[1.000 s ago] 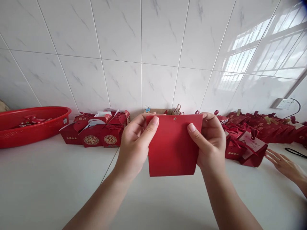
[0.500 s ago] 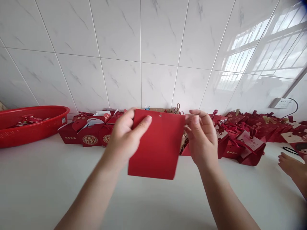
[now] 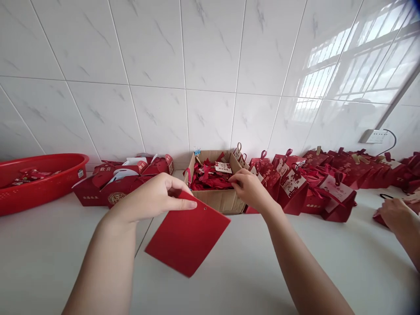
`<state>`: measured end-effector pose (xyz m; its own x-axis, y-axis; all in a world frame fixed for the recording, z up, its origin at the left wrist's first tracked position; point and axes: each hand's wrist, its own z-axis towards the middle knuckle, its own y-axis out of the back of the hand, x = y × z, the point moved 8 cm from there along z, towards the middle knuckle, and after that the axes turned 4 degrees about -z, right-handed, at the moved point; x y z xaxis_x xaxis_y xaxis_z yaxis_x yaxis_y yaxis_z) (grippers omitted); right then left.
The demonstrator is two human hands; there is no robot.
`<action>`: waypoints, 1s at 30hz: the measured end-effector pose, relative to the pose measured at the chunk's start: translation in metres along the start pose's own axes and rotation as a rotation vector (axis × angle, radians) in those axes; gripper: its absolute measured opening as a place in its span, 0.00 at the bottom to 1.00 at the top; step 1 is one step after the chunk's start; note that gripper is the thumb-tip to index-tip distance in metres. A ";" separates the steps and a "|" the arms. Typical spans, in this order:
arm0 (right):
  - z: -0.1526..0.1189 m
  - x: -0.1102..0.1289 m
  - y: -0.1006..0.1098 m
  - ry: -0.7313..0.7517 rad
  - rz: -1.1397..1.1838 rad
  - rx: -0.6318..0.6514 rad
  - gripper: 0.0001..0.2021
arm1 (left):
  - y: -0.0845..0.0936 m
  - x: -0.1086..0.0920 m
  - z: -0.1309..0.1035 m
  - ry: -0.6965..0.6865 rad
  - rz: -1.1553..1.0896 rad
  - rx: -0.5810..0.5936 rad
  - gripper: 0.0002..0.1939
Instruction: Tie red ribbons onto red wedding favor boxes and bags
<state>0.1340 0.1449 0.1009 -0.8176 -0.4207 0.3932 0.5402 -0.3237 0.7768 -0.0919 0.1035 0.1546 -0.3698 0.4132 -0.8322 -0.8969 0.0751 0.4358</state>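
My left hand [image 3: 157,197] pinches the top edge of a flat red card [image 3: 188,238], which hangs tilted above the white table and has a small hole near its upper edge. My right hand [image 3: 251,188] is at the right side of a cardboard box [image 3: 219,201], its fingers pinched together at the rim; what they hold, if anything, is too small to make out. Inside the box lie dark red ribbons [image 3: 210,179] and a printed tag [image 3: 223,167].
A red plastic basin [image 3: 42,186] stands at the far left, beside red gift boxes [image 3: 90,192]. Many red gift bags [image 3: 293,188] line the wall to the right. Another person's hand [image 3: 397,214] is at the right edge. A power socket [image 3: 374,136] is on the wall.
The red card has swung to a tilt and moved slightly left and down in my left hand. My right hand has left the card's side and reached to the box, now uncovered to view.
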 end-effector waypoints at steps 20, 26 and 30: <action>-0.035 0.021 -0.019 -0.058 -0.198 0.695 0.08 | -0.070 0.039 0.006 0.151 0.501 0.576 0.19; -0.038 0.023 -0.034 -0.019 -0.212 0.852 0.09 | -0.076 0.054 0.003 0.215 0.484 0.722 0.17; -0.042 0.022 -0.046 0.011 -0.240 0.888 0.14 | -0.076 0.054 -0.003 0.252 0.490 0.761 0.16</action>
<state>0.0993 0.1147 0.0535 -0.8835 -0.4360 0.1710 0.0004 0.3644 0.9313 -0.0441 0.1178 0.0755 -0.7858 0.3535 -0.5074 -0.2606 0.5549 0.7901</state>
